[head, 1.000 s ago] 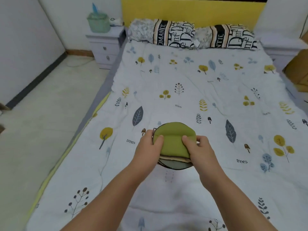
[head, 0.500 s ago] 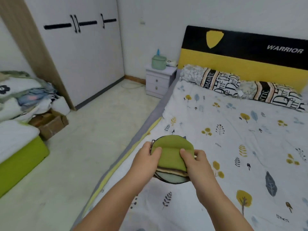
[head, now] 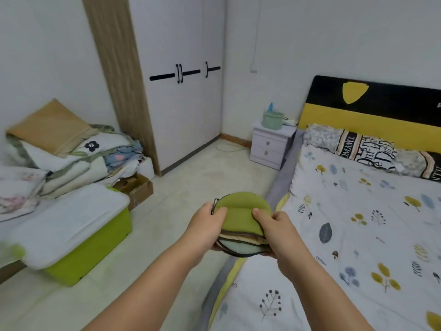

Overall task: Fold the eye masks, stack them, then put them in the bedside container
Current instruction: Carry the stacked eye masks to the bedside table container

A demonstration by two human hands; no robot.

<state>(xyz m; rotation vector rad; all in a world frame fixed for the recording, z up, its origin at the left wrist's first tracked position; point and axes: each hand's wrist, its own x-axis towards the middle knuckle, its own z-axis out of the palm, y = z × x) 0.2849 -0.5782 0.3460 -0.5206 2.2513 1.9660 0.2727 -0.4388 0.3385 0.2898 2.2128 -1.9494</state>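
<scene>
A stack of folded eye masks (head: 241,218) is held in the air over the bed's left edge, a green mask on top, beige and pale grey-green ones below. My left hand (head: 205,225) grips its left side with the thumb on top. My right hand (head: 276,230) grips its right side the same way. The bedside container (head: 272,120), a pale green box with an open lid, stands far off on the white nightstand (head: 272,145) beside the headboard.
The bed (head: 358,235) with a leaf-print quilt fills the right. A green storage bin with a white lid (head: 78,237), piled bedding and a cardboard box (head: 136,187) stand at the left. A white wardrobe (head: 181,91) is behind; tiled floor runs between.
The view has swung left, from over the bed to the floor beside it. Both hands keep the stack, which has come off the quilt and now hangs past the bed's edge.
</scene>
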